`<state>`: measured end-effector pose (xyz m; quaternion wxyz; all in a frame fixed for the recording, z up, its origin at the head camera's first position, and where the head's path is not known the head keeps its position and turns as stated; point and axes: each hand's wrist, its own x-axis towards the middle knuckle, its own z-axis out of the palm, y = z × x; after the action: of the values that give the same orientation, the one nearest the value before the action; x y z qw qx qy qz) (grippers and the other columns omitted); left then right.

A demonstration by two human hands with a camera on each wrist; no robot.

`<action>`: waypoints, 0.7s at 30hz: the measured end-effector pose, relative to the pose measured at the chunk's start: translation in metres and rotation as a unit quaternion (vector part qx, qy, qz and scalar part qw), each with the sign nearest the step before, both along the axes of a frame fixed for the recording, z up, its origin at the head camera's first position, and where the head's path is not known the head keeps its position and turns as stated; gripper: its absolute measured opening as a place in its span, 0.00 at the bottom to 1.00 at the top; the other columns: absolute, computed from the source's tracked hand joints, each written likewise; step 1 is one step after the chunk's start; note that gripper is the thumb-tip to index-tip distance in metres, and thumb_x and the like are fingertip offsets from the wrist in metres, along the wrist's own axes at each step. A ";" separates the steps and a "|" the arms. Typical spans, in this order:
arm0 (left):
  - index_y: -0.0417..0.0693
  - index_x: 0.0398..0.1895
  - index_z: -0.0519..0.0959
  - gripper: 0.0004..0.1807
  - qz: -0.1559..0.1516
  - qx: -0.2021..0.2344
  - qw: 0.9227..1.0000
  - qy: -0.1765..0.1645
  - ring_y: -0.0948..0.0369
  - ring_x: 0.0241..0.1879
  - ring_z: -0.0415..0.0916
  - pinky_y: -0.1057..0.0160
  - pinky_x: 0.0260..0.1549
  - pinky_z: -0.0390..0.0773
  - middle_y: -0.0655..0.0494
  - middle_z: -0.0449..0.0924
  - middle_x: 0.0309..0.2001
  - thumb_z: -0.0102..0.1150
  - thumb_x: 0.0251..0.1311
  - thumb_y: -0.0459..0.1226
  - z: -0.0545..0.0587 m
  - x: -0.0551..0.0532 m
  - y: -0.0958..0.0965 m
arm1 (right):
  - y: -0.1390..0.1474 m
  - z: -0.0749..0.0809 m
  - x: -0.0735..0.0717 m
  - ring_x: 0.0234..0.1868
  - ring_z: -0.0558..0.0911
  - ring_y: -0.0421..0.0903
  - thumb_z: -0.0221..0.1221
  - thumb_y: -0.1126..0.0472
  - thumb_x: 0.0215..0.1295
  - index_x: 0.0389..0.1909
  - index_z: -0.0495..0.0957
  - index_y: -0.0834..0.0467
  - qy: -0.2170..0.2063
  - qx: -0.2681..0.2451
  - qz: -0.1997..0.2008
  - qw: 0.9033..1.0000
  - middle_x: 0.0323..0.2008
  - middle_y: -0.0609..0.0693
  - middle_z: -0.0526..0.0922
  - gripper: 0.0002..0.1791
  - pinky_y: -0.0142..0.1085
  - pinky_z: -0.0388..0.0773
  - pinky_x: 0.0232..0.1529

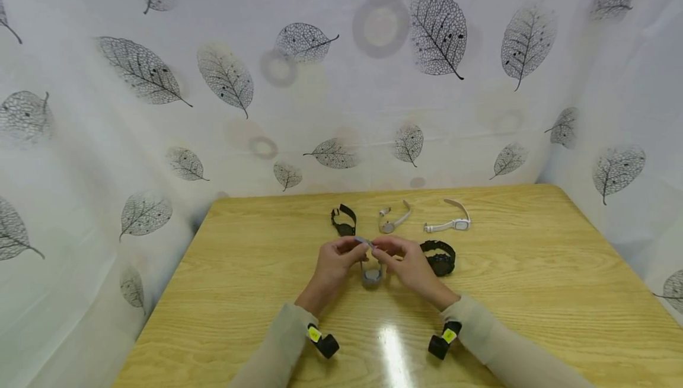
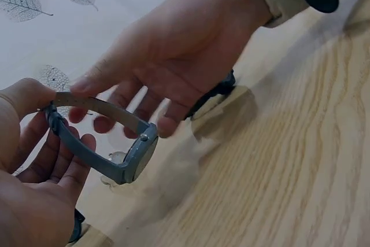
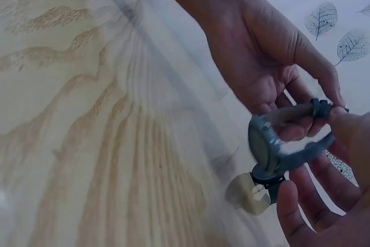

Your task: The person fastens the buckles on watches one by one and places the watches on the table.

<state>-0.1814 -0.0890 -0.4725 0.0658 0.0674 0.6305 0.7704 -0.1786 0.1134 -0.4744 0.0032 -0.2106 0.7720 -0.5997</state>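
Both hands hold up a grey-blue wristwatch [image 1: 372, 276] above the table, its strap bent into a loop and its case hanging lowest. My left hand [image 1: 333, 266] pinches the strap at the buckle [image 2: 53, 118] between thumb and fingers. From the other side, my right hand [image 1: 411, 263] pinches the strap close to the left fingertips. In the right wrist view, the watch case [image 3: 263, 146] is seen from the side beneath both hands. Whether the strap end is through the buckle is hidden by the fingers.
Behind the hands lie a black watch [image 1: 345, 229], a thin pale-strapped watch [image 1: 388, 227] and a white watch with a rectangular case [image 1: 461, 225]. A bulky black watch [image 1: 441, 264] sits beside the right hand. The wooden table [image 1: 240, 293] meets a leaf-patterned curtain [image 1: 331, 109].
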 end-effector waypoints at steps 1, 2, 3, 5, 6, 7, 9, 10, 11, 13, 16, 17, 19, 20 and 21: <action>0.33 0.47 0.84 0.13 0.004 0.000 1.000 0.003 0.54 0.42 0.82 0.59 0.46 0.85 0.49 0.85 0.42 0.68 0.67 0.35 0.001 0.000 -0.001 | 0.001 -0.001 0.000 0.39 0.85 0.52 0.63 0.58 0.74 0.56 0.83 0.56 -0.002 0.000 0.007 1.000 0.43 0.55 0.88 0.14 0.46 0.85 0.30; 0.33 0.47 0.84 0.13 0.009 0.002 1.000 0.005 0.55 0.41 0.82 0.59 0.47 0.85 0.48 0.85 0.42 0.68 0.67 0.35 0.002 -0.001 -0.002 | 0.001 -0.001 0.000 0.39 0.85 0.53 0.63 0.59 0.74 0.56 0.83 0.57 -0.005 -0.001 0.015 1.000 0.43 0.55 0.88 0.14 0.45 0.84 0.30; 0.33 0.47 0.84 0.13 0.014 0.000 1.000 0.008 0.55 0.40 0.82 0.59 0.47 0.85 0.47 0.85 0.42 0.68 0.67 0.36 0.003 -0.001 -0.004 | 0.002 -0.002 0.001 0.40 0.86 0.53 0.63 0.59 0.74 0.57 0.83 0.58 -0.007 -0.001 0.020 1.000 0.43 0.56 0.88 0.14 0.45 0.84 0.30; 0.33 0.46 0.83 0.12 0.020 0.002 1.000 0.012 0.54 0.39 0.82 0.59 0.47 0.85 0.42 0.84 0.43 0.68 0.67 0.35 0.004 -0.001 -0.007 | 0.003 -0.002 0.002 0.40 0.86 0.54 0.63 0.59 0.74 0.56 0.83 0.57 -0.011 0.000 0.023 1.000 0.43 0.57 0.88 0.14 0.45 0.84 0.30; 0.33 0.46 0.83 0.12 0.022 0.004 1.000 0.013 0.53 0.39 0.82 0.59 0.47 0.85 0.41 0.84 0.43 0.68 0.67 0.35 0.005 -0.001 -0.008 | 0.004 -0.002 0.002 0.40 0.86 0.54 0.62 0.58 0.74 0.56 0.83 0.57 -0.012 -0.002 0.024 1.000 0.44 0.58 0.88 0.14 0.45 0.84 0.30; 0.33 0.45 0.83 0.11 0.021 0.006 1.000 0.014 0.53 0.39 0.82 0.59 0.46 0.85 0.39 0.83 0.44 0.68 0.67 0.34 0.005 -0.001 -0.009 | 0.005 -0.003 0.002 0.39 0.86 0.55 0.62 0.58 0.75 0.56 0.83 0.56 -0.013 -0.003 0.023 1.000 0.45 0.59 0.87 0.13 0.45 0.84 0.30; 0.32 0.44 0.83 0.10 0.018 0.008 1.000 0.013 0.54 0.38 0.82 0.60 0.45 0.85 0.38 0.83 0.43 0.67 0.67 0.33 0.005 -0.001 -0.011 | 0.005 -0.003 0.002 0.39 0.85 0.56 0.61 0.56 0.76 0.56 0.83 0.54 -0.014 -0.006 0.019 1.000 0.46 0.61 0.87 0.13 0.45 0.84 0.30; 0.31 0.44 0.83 0.10 0.015 0.009 1.000 0.013 0.54 0.37 0.82 0.60 0.45 0.85 0.40 0.83 0.43 0.67 0.68 0.33 0.005 0.000 -0.011 | 0.005 -0.003 0.002 0.38 0.84 0.56 0.61 0.56 0.76 0.56 0.83 0.54 -0.014 -0.007 0.018 1.000 0.46 0.61 0.86 0.13 0.45 0.83 0.29; 0.31 0.44 0.83 0.10 0.014 0.009 1.000 0.011 0.55 0.37 0.82 0.60 0.45 0.85 0.42 0.84 0.42 0.66 0.68 0.32 0.005 0.000 -0.012 | 0.005 -0.004 0.002 0.38 0.84 0.57 0.61 0.56 0.76 0.56 0.84 0.54 -0.014 -0.006 0.017 1.000 0.46 0.61 0.86 0.13 0.45 0.83 0.29; 0.31 0.45 0.82 0.10 0.010 0.008 1.000 0.007 0.56 0.37 0.82 0.60 0.44 0.85 0.46 0.84 0.40 0.66 0.68 0.32 0.005 0.001 -0.012 | 0.004 -0.005 0.002 0.37 0.84 0.58 0.60 0.57 0.76 0.56 0.84 0.54 -0.009 -0.004 0.014 1.000 0.46 0.61 0.86 0.13 0.45 0.83 0.29; 0.30 0.46 0.82 0.11 0.007 0.006 1.000 0.006 0.54 0.39 0.81 0.60 0.44 0.85 0.52 0.84 0.39 0.66 0.67 0.32 0.006 0.003 -0.012 | 0.002 -0.007 0.002 0.36 0.84 0.58 0.60 0.59 0.76 0.56 0.84 0.56 0.001 0.007 0.007 1.000 0.45 0.60 0.87 0.13 0.44 0.83 0.30; 0.30 0.46 0.82 0.11 0.007 0.006 1.000 0.005 0.53 0.40 0.81 0.59 0.44 0.85 0.52 0.84 0.39 0.67 0.67 0.32 0.006 0.003 -0.012 | 0.001 -0.007 0.003 0.36 0.84 0.58 0.60 0.60 0.76 0.56 0.84 0.57 0.005 0.011 0.005 1.000 0.45 0.59 0.87 0.13 0.43 0.83 0.30; 0.29 0.47 0.82 0.12 0.004 0.003 1.000 0.010 0.51 0.42 0.81 0.58 0.45 0.85 0.51 0.84 0.40 0.68 0.66 0.32 0.005 0.003 -0.012 | 0.000 -0.008 0.003 0.36 0.83 0.60 0.60 0.62 0.76 0.56 0.83 0.59 0.012 0.015 0.003 1.000 0.46 0.60 0.86 0.13 0.44 0.83 0.31; 0.29 0.47 0.82 0.13 0.003 0.000 1.000 0.011 0.51 0.42 0.81 0.58 0.45 0.85 0.51 0.84 0.41 0.68 0.66 0.32 0.005 0.003 -0.012 | -0.001 -0.007 0.003 0.35 0.83 0.61 0.60 0.63 0.76 0.56 0.83 0.60 0.013 0.017 0.003 1.000 0.46 0.61 0.86 0.13 0.45 0.83 0.30; 0.29 0.47 0.82 0.13 0.002 -0.002 1.000 0.013 0.51 0.43 0.81 0.58 0.45 0.85 0.51 0.84 0.42 0.68 0.66 0.32 0.005 0.003 -0.012 | -0.001 -0.006 0.004 0.35 0.83 0.63 0.59 0.64 0.76 0.56 0.83 0.62 0.014 0.016 0.004 1.000 0.46 0.62 0.86 0.13 0.46 0.83 0.30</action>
<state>-0.1785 -0.1008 -0.4679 0.0563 0.0756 0.6330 0.7684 -0.1747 0.1119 -0.4803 -0.0022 -0.2223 0.7805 -0.5843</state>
